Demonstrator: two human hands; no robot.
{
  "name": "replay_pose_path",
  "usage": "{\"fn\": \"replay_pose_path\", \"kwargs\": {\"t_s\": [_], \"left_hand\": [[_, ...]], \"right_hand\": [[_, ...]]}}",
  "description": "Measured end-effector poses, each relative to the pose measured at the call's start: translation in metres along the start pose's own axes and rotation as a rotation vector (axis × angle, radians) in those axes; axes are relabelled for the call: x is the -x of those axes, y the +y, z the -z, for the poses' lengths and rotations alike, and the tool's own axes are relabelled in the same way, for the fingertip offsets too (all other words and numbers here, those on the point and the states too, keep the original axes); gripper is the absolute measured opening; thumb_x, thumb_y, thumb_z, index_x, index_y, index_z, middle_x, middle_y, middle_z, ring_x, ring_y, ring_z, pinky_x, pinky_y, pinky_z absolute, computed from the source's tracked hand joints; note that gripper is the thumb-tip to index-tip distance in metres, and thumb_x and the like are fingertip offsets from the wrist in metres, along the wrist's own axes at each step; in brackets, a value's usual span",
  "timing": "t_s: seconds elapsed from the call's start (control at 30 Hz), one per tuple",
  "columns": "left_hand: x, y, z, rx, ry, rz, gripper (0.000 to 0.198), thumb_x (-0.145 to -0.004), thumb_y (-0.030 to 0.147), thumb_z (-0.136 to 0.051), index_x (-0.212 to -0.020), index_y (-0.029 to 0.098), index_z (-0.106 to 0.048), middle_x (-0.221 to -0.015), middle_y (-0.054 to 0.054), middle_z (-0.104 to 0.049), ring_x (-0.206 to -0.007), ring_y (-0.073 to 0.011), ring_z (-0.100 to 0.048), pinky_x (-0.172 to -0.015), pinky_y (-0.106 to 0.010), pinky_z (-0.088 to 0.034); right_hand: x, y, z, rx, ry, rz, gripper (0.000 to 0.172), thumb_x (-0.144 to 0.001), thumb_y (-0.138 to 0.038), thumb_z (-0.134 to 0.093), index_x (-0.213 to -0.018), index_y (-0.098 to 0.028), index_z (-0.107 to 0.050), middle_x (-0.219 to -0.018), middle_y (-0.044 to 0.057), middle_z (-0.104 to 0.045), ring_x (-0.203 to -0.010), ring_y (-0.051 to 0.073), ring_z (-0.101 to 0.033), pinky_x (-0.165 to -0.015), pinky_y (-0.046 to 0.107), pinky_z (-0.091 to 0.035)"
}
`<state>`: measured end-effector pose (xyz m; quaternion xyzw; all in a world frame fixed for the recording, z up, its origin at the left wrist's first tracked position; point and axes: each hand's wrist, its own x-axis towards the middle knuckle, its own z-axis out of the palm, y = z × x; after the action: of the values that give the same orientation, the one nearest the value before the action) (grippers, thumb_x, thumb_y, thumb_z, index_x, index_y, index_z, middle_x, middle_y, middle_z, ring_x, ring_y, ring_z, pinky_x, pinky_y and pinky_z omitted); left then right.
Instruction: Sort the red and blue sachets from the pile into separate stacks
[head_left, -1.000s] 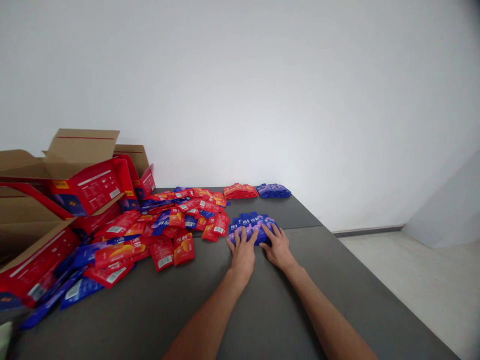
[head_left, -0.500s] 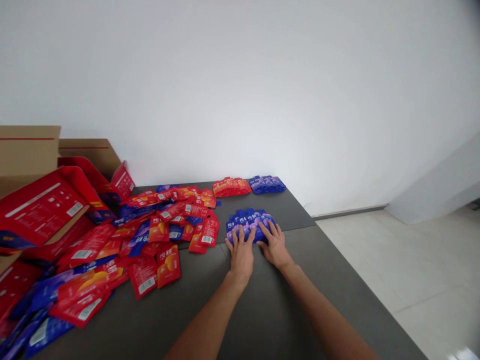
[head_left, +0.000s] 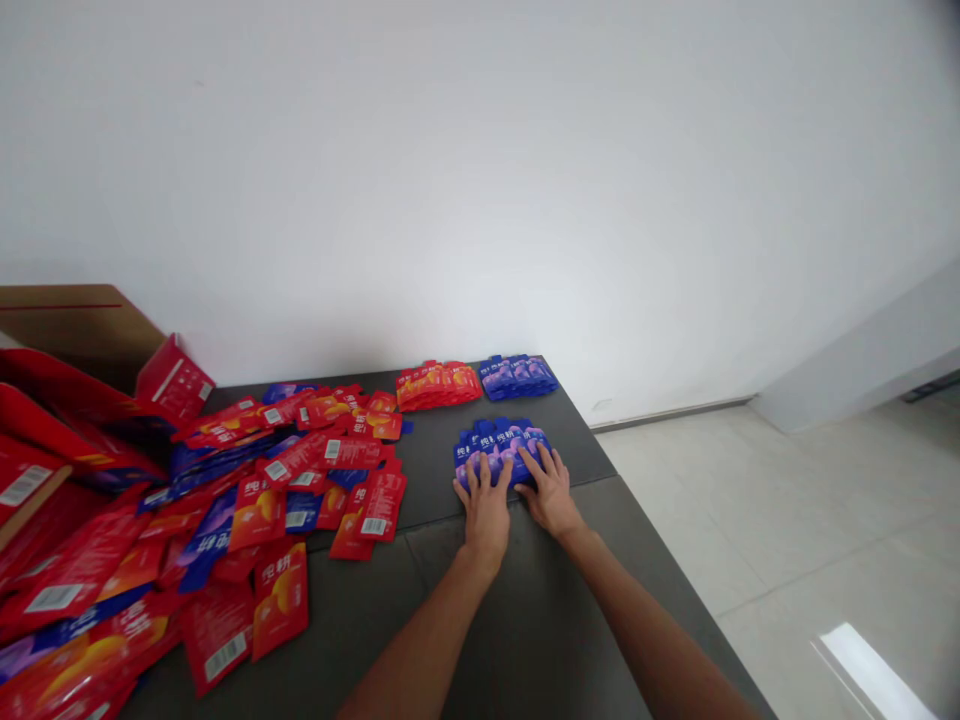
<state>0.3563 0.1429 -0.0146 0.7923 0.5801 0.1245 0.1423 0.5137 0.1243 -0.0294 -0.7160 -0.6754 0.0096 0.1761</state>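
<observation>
A fanned stack of blue sachets [head_left: 501,438] with purple fruit prints lies on the dark grey table [head_left: 547,610]. My left hand [head_left: 486,505] rests on the near left part of this stack, fingers spread and stretched forward. On its near right part lies my right hand [head_left: 551,492], fingers also apart, palm down. Both hands touch the sachets from above; their fingertips cover some of the lower edges. Behind the stack are an overlapping row of red sachets [head_left: 439,386] and another row of blue sachets [head_left: 517,375].
Loose red sachets [head_left: 280,598] and blue ones [head_left: 210,540] are heaped across the table's left side. Opened red and brown cartons [head_left: 75,335] stand behind them at far left. A white wall [head_left: 480,180] backs the table; tiled floor [head_left: 720,520] lies right.
My view has turned, so the heap and cartons sit further left. Both hands and the blue stack have slid right across the table, closer to its right edge.
</observation>
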Motion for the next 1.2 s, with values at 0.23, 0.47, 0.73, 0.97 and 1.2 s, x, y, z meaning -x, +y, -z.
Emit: {"fn": "replay_pose_path", "kwargs": {"t_s": [0.23,0.47,0.73,0.97,1.2], "left_hand": [[-0.037,0.03,-0.016,-0.008,0.002,-0.003,0.069,-0.092,0.01,-0.04,-0.15,0.044,-0.023,-0.16,-0.008,-0.021,-0.146,-0.036,-0.017,-0.109,-0.068,-0.022],[-0.064,0.056,-0.028,0.0,-0.022,-0.012,0.069,-0.092,0.012,-0.04,-0.15,0.043,-0.02,-0.161,-0.008,-0.019,-0.146,-0.0364,-0.016,-0.11,-0.068,-0.02],[-0.083,0.079,-0.037,0.037,-0.073,-0.024,0.069,-0.093,0.013,-0.038,-0.151,0.044,-0.018,-0.161,-0.007,-0.018,-0.146,-0.038,-0.013,-0.11,-0.069,-0.017],[-0.091,0.088,-0.039,0.06,-0.074,-0.044,0.069,-0.092,0.013,-0.038,-0.151,0.044,-0.019,-0.161,-0.008,-0.017,-0.146,-0.0386,-0.013,-0.109,-0.07,-0.018],[-0.09,0.088,-0.033,0.073,-0.058,-0.054,0.07,-0.091,0.018,-0.044,-0.151,0.041,-0.019,-0.16,-0.009,-0.02,-0.146,-0.0394,-0.014,-0.109,-0.071,-0.014]], "right_hand": [[-0.029,0.042,0.002,0.003,-0.008,0.008,0.061,-0.094,-0.043,-0.049,-0.151,-0.035,-0.028,-0.158,0.006,-0.024,-0.143,0.038,-0.022,-0.105,0.061,-0.033],[-0.048,0.077,0.003,-0.012,-0.009,-0.024,0.061,-0.092,-0.043,-0.05,-0.15,-0.034,-0.031,-0.158,0.006,-0.023,-0.142,0.039,-0.021,-0.106,0.062,-0.03],[-0.061,0.106,0.01,-0.028,0.011,0.008,0.07,-0.087,-0.04,-0.053,-0.152,-0.03,-0.028,-0.157,0.006,-0.027,-0.142,0.039,-0.021,-0.111,0.063,-0.022],[-0.066,0.119,0.012,0.002,-0.004,0.016,0.074,-0.085,-0.04,-0.055,-0.152,-0.029,-0.026,-0.156,0.006,-0.028,-0.14,0.04,-0.022,-0.111,0.06,-0.023],[-0.065,0.109,0.017,0.018,0.0,-0.08,0.073,-0.084,-0.039,-0.058,-0.151,-0.034,-0.028,-0.157,0.006,-0.025,-0.139,0.041,-0.022,-0.106,0.064,-0.025]]}}
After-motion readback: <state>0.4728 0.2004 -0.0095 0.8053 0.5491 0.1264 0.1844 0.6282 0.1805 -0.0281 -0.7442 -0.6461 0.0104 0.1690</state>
